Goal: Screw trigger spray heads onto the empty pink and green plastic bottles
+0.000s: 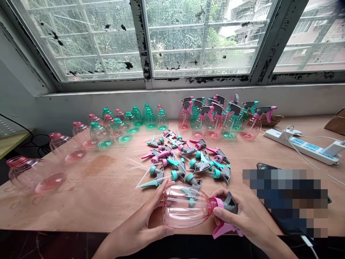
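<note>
One clear pink bottle (185, 210) — lying on its side over the table's near edge, base to the left, spray head (229, 204) at the neck, trigger downward. Left hand (142, 221): thumb and fingers grasping the base from near and far sides. Right hand (241, 210): thumb and fingers grasping the spray head about its pink collar. Just beyond lay a heap of loose spray heads (180, 168), grey with pink or teal. Left and behind stood open-necked bottles (101, 136), pink and green; behind right, upright spray bottles (215, 127) with heads on. Further right on the wooden table (94, 205) — a white power strip (302, 144).
</note>
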Available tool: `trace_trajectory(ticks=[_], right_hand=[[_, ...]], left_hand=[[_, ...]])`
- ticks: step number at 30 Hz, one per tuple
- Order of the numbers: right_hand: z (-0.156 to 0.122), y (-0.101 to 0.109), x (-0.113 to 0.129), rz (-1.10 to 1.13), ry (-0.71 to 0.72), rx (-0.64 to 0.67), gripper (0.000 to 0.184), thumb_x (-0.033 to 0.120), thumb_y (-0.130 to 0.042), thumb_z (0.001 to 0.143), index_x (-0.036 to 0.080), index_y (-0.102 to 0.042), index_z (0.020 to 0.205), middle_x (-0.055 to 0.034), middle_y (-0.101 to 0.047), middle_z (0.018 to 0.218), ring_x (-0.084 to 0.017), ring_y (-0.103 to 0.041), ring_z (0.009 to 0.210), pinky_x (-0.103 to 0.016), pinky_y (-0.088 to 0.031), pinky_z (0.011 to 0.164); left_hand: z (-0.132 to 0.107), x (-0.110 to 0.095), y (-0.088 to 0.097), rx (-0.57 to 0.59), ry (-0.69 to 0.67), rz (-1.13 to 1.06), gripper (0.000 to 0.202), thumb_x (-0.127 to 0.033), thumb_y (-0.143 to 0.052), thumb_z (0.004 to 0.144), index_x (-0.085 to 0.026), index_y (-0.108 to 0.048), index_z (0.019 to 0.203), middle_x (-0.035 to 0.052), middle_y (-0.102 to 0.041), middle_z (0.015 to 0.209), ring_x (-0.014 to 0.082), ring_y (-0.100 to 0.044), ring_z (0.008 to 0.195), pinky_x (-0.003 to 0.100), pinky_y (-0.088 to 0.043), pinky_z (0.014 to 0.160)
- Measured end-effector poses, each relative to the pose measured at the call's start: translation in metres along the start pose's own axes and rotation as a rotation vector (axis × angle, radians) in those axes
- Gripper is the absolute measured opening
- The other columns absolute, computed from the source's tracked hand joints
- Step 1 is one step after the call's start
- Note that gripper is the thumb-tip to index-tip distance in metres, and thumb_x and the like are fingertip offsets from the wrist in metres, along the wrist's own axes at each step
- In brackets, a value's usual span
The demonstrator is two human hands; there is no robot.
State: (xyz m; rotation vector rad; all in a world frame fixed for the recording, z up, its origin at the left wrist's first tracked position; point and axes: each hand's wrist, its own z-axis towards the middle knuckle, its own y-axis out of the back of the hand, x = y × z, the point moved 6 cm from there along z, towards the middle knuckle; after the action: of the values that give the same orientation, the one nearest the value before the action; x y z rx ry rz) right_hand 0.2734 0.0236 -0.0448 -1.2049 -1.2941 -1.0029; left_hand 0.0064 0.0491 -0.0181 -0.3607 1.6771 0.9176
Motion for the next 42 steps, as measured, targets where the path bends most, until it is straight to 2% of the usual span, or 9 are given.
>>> trace_trajectory(ticks=[5,9,13,18,23,28,31,38,42], right_hand=[[-0.0005,0.0001,0.0003,-0.001,-0.001,0.006,0.036,0.046,-0.084,0.083,0.018,-0.067,0.098,0.0007,-0.073,0.065,-0.018,-0.067,0.060,-0.026,-0.054,0.055],[0.0000,0.0007,0.0009,-0.010,0.020,-0.007,0.035,0.046,-0.084,0.082,0.018,-0.068,0.097,0.0023,-0.070,0.066,-0.016,-0.065,0.060,-0.025,-0.053,0.056],[0.0002,0.0007,0.0019,-0.035,0.037,-0.003,0.034,0.045,-0.083,0.084,0.018,-0.068,0.097,0.0015,-0.070,0.067,-0.017,-0.065,0.061,-0.027,-0.052,0.057],[-0.0004,0.0008,0.0014,-0.031,0.012,0.006,0.035,0.046,-0.083,0.083,0.018,-0.067,0.098,0.0009,-0.071,0.067,-0.018,-0.066,0.060,-0.027,-0.053,0.055],[-0.0012,0.0009,0.0025,-0.026,0.011,-0.003,0.035,0.047,-0.083,0.083,0.018,-0.068,0.097,0.0011,-0.072,0.066,-0.018,-0.066,0.060,-0.026,-0.055,0.054],[-0.0012,-0.0003,0.0021,0.010,0.001,-0.001,0.035,0.045,-0.084,0.083,0.017,-0.067,0.097,0.0014,-0.072,0.065,-0.016,-0.065,0.059,-0.024,-0.054,0.055],[-0.0012,-0.0004,0.0022,0.011,-0.002,-0.002,0.035,0.044,-0.084,0.083,0.017,-0.068,0.098,0.0013,-0.071,0.065,-0.016,-0.065,0.060,-0.025,-0.053,0.055],[-0.0012,0.0001,0.0036,-0.026,0.022,-0.006,0.033,0.045,-0.083,0.082,0.019,-0.068,0.096,0.0007,-0.072,0.067,-0.018,-0.066,0.059,-0.026,-0.054,0.054],[-0.0012,-0.0005,0.0023,0.004,0.009,-0.001,0.034,0.046,-0.084,0.082,0.019,-0.068,0.096,0.0008,-0.073,0.066,-0.018,-0.067,0.060,-0.024,-0.055,0.055]], left_hand=[[-0.0003,-0.0029,-0.0014,0.006,-0.042,-0.008,0.083,-0.037,-0.058,0.102,-0.045,-0.003,0.163,-0.0036,-0.006,0.176,0.0271,-0.009,0.162,0.047,-0.014,0.131],[0.0006,-0.0011,-0.0017,0.005,-0.012,-0.065,0.093,-0.039,-0.069,0.096,-0.043,-0.006,0.164,-0.0015,-0.010,0.176,0.0286,-0.011,0.162,0.049,-0.014,0.131],[0.0007,0.0008,-0.0008,0.005,0.018,-0.077,0.092,-0.044,-0.071,0.094,-0.039,-0.011,0.164,0.0007,-0.009,0.176,0.0308,-0.012,0.161,0.049,-0.015,0.131],[-0.0003,-0.0001,0.0000,-0.002,-0.023,-0.006,0.087,-0.041,-0.064,0.099,-0.044,-0.006,0.164,-0.0030,-0.008,0.176,0.0281,-0.012,0.162,0.045,-0.017,0.131],[-0.0003,-0.0014,0.0003,-0.014,-0.032,0.046,0.081,-0.035,-0.057,0.103,-0.049,-0.002,0.162,-0.0082,-0.003,0.176,0.0240,-0.010,0.162,0.043,-0.012,0.131],[-0.0002,0.0020,-0.0003,0.002,0.012,-0.024,0.095,-0.045,-0.068,0.096,-0.044,-0.002,0.163,-0.0031,-0.008,0.176,0.0281,-0.013,0.161,0.046,-0.016,0.131],[-0.0003,0.0043,0.0003,0.011,0.021,0.004,0.095,-0.048,-0.069,0.095,-0.042,-0.003,0.164,-0.0016,-0.011,0.176,0.0295,-0.013,0.161,0.049,-0.017,0.131],[-0.0007,0.0018,-0.0001,-0.002,-0.035,0.031,0.084,-0.039,-0.061,0.101,-0.046,-0.005,0.163,-0.0072,-0.003,0.176,0.0241,-0.007,0.162,0.042,-0.012,0.132],[-0.0011,0.0016,-0.0006,-0.008,-0.024,-0.003,0.086,-0.038,-0.063,0.100,-0.046,-0.006,0.163,-0.0065,-0.005,0.176,0.0251,-0.010,0.162,0.043,-0.014,0.131]])
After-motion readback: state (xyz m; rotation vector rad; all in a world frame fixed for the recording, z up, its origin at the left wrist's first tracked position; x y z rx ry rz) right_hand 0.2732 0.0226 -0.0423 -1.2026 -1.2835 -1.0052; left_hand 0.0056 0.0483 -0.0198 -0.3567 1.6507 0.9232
